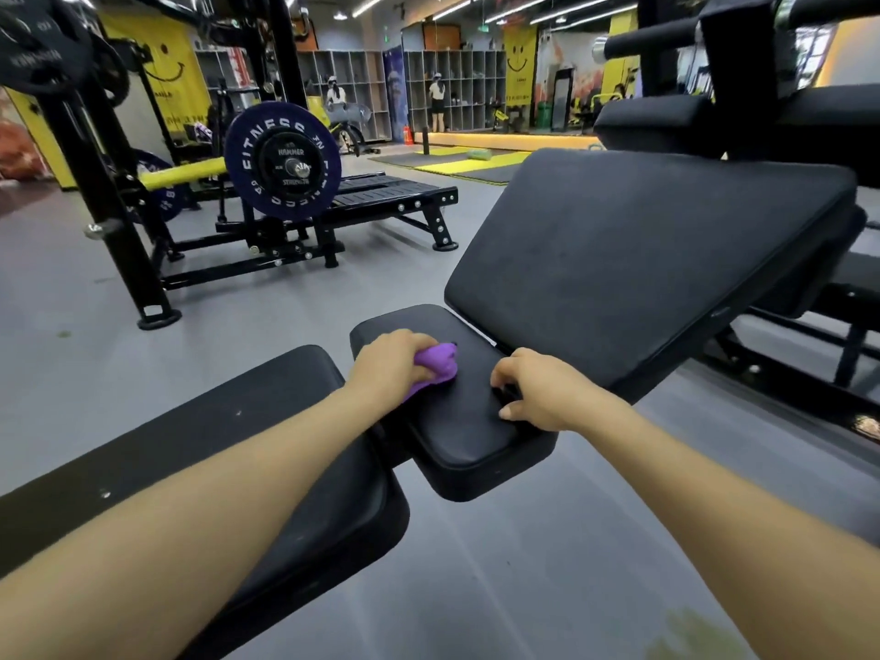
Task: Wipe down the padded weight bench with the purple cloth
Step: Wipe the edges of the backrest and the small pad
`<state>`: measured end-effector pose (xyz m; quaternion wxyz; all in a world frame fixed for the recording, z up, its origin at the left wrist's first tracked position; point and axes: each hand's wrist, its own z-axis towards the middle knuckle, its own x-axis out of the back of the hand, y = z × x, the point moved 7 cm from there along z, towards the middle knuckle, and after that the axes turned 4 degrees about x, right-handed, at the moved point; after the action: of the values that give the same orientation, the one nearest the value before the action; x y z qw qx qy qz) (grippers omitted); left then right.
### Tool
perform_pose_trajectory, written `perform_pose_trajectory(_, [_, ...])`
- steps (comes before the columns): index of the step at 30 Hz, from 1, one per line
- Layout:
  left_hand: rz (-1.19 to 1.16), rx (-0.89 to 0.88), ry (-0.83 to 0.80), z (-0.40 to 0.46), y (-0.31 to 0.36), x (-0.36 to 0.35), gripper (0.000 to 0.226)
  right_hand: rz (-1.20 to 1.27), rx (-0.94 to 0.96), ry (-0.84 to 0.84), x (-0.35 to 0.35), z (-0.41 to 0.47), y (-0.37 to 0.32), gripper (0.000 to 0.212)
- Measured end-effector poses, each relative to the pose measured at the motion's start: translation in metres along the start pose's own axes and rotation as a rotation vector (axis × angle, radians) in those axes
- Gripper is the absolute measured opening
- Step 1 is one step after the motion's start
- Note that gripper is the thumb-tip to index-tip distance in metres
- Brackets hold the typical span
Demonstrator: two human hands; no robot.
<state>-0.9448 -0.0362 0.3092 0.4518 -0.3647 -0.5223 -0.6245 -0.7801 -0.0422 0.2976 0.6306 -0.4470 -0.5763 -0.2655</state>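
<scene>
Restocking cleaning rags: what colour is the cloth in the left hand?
Purple cloth, clearest in the head view.

Matt black padded vinyl weight bench [476, 421], soft crumpled purple cloth [435, 366], smooth grey floor [285, 302]
</scene>
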Motion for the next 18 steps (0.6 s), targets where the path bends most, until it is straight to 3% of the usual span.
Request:
perform_pose_trajectory(6, [0.12,0.141,0.102,0.032,0.003,-0.012,0.023,0.068,0.01,0.019,0.004,-0.006,0.001,0.036])
perform_pose_trajectory(9, [0.149,0.046,0.084,0.007,0.029,-0.016,0.027,0.085,-0.032,0.089,0.018,-0.023,0.02,0.032])
perform_pose_trajectory(13, [0.126,-0.106,-0.023,-0.03,0.072,-0.019,0.033,-0.189,-0.148,0.244,0.044,-0.049,0.051,0.029])
perform_pose_trajectory(18, [0.076,-0.191,-0.08,-0.048,0.088,-0.019,0.035,-0.378,-0.106,0.328,0.045,-0.053,0.059,0.026])
